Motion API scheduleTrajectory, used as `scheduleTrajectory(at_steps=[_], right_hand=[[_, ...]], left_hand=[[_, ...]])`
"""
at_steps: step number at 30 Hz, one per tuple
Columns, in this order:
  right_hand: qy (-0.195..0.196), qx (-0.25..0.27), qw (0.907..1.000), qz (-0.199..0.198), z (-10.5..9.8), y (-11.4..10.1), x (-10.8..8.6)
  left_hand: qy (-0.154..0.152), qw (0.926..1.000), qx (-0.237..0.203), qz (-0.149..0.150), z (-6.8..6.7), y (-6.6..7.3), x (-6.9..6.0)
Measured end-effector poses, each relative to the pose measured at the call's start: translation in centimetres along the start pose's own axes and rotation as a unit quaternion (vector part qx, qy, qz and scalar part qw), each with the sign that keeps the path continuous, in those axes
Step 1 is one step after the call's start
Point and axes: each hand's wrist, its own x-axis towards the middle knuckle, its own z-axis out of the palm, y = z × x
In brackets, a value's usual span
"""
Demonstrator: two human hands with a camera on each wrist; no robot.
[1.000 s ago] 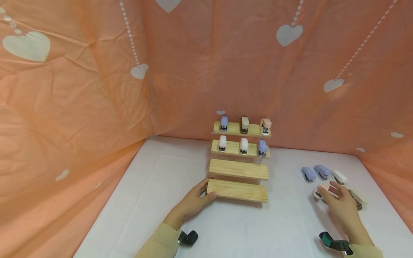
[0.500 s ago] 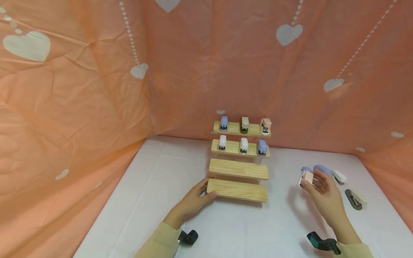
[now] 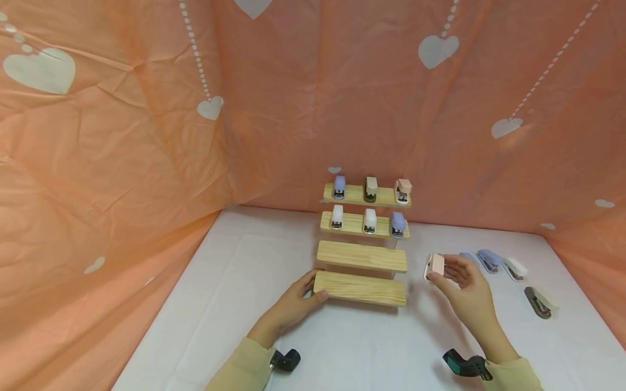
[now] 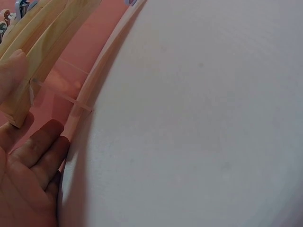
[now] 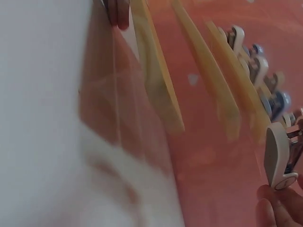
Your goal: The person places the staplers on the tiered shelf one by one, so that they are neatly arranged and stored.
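A tiered wooden display rack (image 3: 359, 288) stands mid-table, with four-step boards reduced to bare wood on the two lower tiers. My left hand (image 3: 289, 308) grips the left end of its lowest board, thumb on top and a finger beneath, as the left wrist view shows. To the right of the rack, my right hand (image 3: 470, 293) pinches a small pink-and-white stapler (image 3: 437, 264) above the table. The right wrist view shows this stapler (image 5: 278, 153) at the fingertips. A purple stapler (image 3: 339, 187), a beige one (image 3: 370, 189) and a pink one (image 3: 403, 192) occupy the top tier.
On the second tier stand two white staplers (image 3: 369, 221) and a purple one (image 3: 398, 224). At the table's right lie a purple stapler (image 3: 489, 260), a white one (image 3: 515, 269), a cream-and-brown one (image 3: 540, 302) and another purple one, partly hidden by my right hand.
My right hand has lifted the pink stapler from the group at the right and carried it left towards the rack. My left hand has stayed on the lowest board.
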Motion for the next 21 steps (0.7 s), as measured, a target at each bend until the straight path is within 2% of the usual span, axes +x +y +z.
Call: scheduleTrajectory(at_steps=[5,10,13,21], right_hand=[[-0.006,0.041,0.9990,-0.019,1.6,-0.9,0.3],[-0.017,0.076,0.9965,-0.031,3.3,-2.1,0.6],[-0.020,0.088,0.9954,-0.033,4.1,-2.7,0.8],[-0.035,0.097,0.9946,-0.010,6.6,-3.6,1.5]], left_hand=[[0.002,1.0000,0.003,-0.001,0.1,0.7,-0.3],[0.004,1.0000,0.000,-0.007,0.0,2.9,-1.3],[0.004,1.0000,0.000,-0.003,-0.1,3.6,-1.7],[0.005,1.0000,0.003,-0.005,0.0,3.8,-1.8]])
